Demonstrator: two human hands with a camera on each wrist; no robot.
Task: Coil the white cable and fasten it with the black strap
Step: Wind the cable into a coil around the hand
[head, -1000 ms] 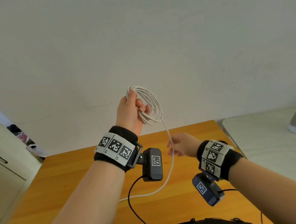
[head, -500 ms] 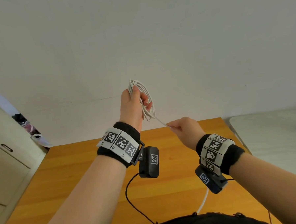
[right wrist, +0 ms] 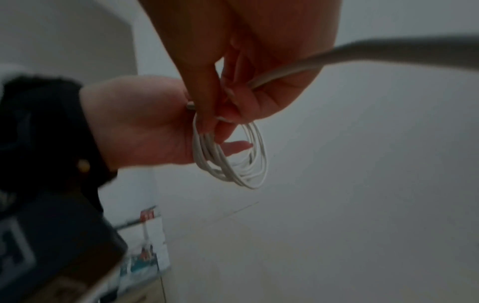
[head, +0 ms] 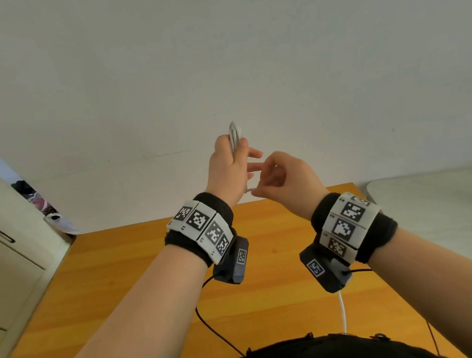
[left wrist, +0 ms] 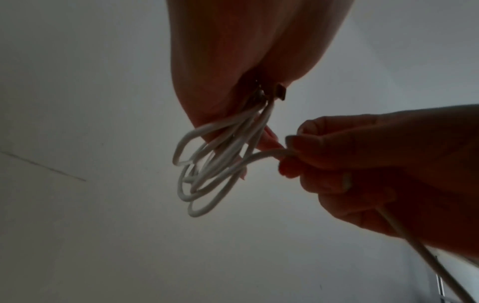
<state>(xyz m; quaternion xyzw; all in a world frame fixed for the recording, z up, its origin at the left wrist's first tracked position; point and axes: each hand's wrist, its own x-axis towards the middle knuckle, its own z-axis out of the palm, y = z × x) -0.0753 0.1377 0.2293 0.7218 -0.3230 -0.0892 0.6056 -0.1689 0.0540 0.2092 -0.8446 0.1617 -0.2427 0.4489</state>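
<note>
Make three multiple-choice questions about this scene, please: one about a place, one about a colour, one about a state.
1. Where is the coil of cable?
A. in the left hand
B. flat on the table
C. on the cabinet

2. What colour is the cable?
A. black
B. white
C. red

3. What does the right hand do?
A. hangs open
B. presses the table
C. pinches the loose strand

Answers: 1 A, the loops hang from that hand above the table; 2 B, every view shows it white; 3 C, fingertips close on the strand beside the coil.
</note>
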